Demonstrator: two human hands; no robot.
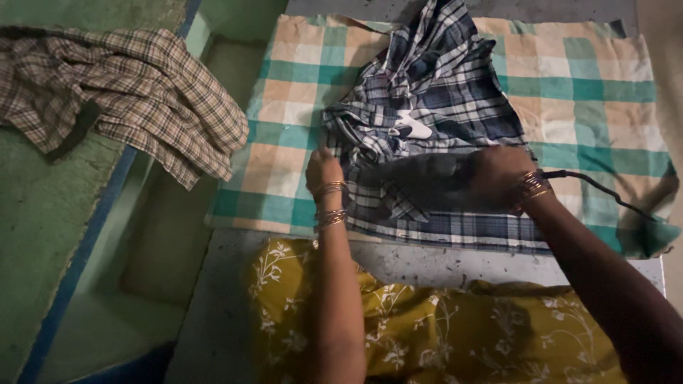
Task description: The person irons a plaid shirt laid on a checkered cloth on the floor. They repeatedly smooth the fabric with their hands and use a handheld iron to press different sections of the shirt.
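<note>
Our right hand [501, 178] is closed around the handle of an iron [427, 183], blurred dark as it sits on the blue checked shirt [434, 92]; its cord [597, 188] trails off to the right of the wrist, out of the iron's way. Our left hand [324, 171] lies just left of the iron, fingers curled down onto the shirt's edge, apparently pinning the cloth flat and taut so it does not bunch under the soleplate. Whether it pinches the fabric or only presses it, we cannot tell. Beyond both hands the rest of the shirt lies crumpled in a heap. Under it all a green and peach checked cloth [590, 85] is spread as padding over the grey slab [420, 263]. Far to the left of the left hand, a brown checked garment [135, 85] lies rumpled on a green ledge [43, 213], apart from the work.
</note>
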